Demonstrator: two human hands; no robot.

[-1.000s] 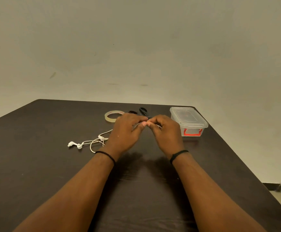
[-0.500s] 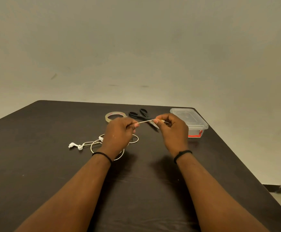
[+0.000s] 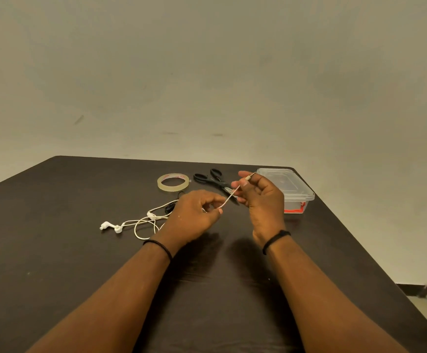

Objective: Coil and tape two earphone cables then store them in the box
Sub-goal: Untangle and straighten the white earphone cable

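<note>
1. Left hand (image 3: 194,217) and right hand (image 3: 260,197) both pinch the white cable (image 3: 229,197): the left between thumb and forefinger at the lower end of a taut stretch, the right near the plug, which pokes out above its fingertips.
2. The cable is thin and white; its slack lies in loose loops on the table (image 3: 54,263), ending in two earbuds (image 3: 110,226) to the left of the left hand.
3. The taut stretch slants up from left hand to right, both lifted off the table.
4. A dark cable (image 3: 170,206) shows just behind the left hand, mostly hidden.
5. Beyond the hands lie the tape (image 3: 173,182) and scissors (image 3: 211,179); the lidded clear box (image 3: 296,189) sits behind the right hand.
6. Since half a second ago the right hand has risen and turned palm-inward, tilting the stretch steeper.
</note>
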